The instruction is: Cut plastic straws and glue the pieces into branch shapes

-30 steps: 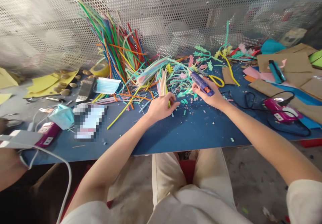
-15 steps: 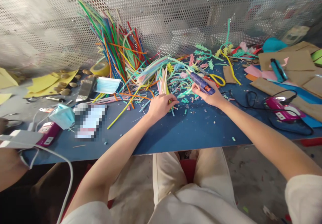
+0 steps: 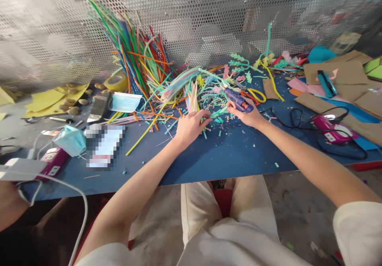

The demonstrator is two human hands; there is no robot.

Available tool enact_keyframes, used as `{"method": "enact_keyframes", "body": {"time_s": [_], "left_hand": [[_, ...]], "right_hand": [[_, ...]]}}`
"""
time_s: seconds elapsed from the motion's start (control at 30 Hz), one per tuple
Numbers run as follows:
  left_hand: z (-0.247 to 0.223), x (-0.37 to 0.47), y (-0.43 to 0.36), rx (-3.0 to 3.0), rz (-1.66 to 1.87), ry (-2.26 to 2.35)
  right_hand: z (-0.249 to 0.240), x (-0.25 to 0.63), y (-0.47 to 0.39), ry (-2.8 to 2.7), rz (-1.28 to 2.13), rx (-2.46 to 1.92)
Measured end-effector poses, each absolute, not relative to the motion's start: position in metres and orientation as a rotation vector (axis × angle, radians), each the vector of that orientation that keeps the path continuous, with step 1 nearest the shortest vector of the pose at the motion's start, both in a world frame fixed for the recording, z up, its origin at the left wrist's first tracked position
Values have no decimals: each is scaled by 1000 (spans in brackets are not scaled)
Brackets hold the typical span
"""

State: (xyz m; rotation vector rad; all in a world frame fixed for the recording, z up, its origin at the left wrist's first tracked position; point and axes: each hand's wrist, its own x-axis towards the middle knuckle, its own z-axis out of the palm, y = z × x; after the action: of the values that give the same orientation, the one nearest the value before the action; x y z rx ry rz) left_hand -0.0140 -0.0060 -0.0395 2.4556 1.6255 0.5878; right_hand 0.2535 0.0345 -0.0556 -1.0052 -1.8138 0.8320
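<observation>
My left hand (image 3: 191,127) is closed, fingers pinched together over small pipe cleaner pieces at the near end of a pale bundle (image 3: 193,94); what lies between its fingertips is too small to name. My right hand (image 3: 246,114) is wrapped round a purple glue gun (image 3: 237,98), whose tip points up and left. Between and beyond the hands lie many short cut pieces (image 3: 219,120) in green, pink and blue. A yellow fuzzy piece (image 3: 201,81) and a pink one (image 3: 226,71) lie behind them.
Long coloured pipe cleaners (image 3: 134,59) lean on the perforated metal screen (image 3: 209,19). A phone (image 3: 104,146), mask (image 3: 125,102) and yellow tape roll (image 3: 116,82) are left. Right are a purple power socket (image 3: 332,128), black cable and cardboard (image 3: 337,73). Another person's arm (image 3: 10,206) shows lower left.
The view has shifted slightly, so the things at both sides appear a little further left. Both hands keep nearly the same place and hold.
</observation>
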Motion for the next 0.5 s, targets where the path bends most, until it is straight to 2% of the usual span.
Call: {"method": "enact_keyframes", "body": {"time_s": [0.3,0.5], "left_hand": [[-33,-20,-11,2637,604,1578],[-34,-21,-9,2632,616,1641]], "right_hand": [[-54,250,30,-1710,916,-947],[-50,254,31,-1720,837,-995]]}}
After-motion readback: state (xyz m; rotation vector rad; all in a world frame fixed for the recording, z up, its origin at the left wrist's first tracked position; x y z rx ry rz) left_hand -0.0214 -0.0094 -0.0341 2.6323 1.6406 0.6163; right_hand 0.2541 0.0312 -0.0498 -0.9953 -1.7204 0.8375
